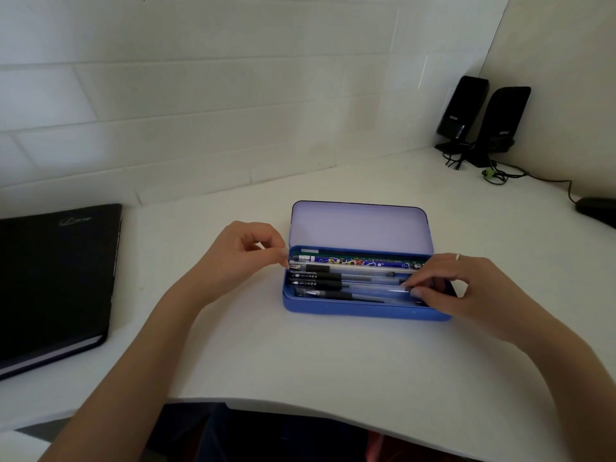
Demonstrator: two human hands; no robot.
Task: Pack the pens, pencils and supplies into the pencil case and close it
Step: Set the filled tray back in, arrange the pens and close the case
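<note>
Blue pencil case (363,306), lid up, full of pens (333,281); left hand (240,258) and right hand (456,288) pinching pen ends.

Pencil case (363,306) sitting mid-desk (300,361), lid (361,226) standing open on its far side. Pens (333,281) lying lengthwise inside, ruler (366,261) lying behind them. Notebook (53,281) lying at desk's left edge. Speakers (483,115) standing in far right corner, mouse (596,208) sitting at right edge.

free: desk (300,355) front of case (360,306) | blocked: notebook (56,281) left, 2 speakers (483,115) far-right
</note>
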